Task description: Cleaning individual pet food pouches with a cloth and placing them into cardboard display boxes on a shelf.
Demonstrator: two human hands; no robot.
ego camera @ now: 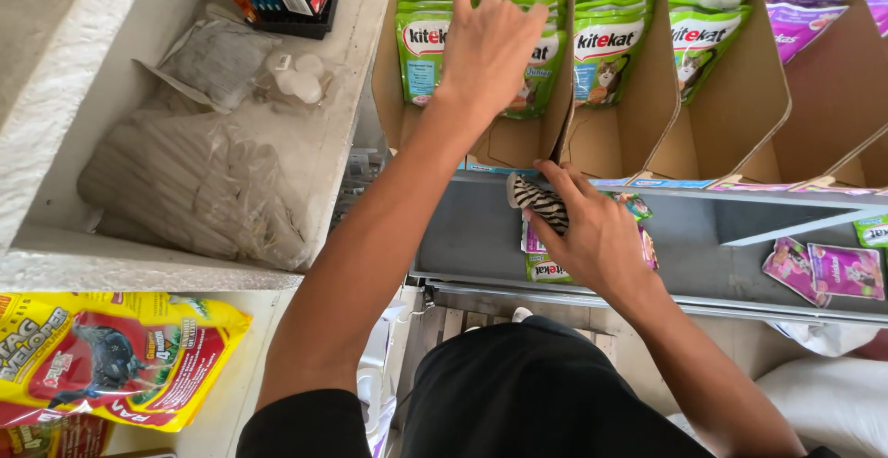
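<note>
Left hand (490,46) spread on glossy green pouches (423,37); right hand (597,236) pinching striped pouch (538,203).

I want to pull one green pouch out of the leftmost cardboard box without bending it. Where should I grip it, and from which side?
Probably grip the top edge of the front green pouch, coming from above. The pouches stand upright, packed one behind another in the cardboard box, whose walls close off the sides, so only the tops are free. The left hand already reaches in there.
</note>
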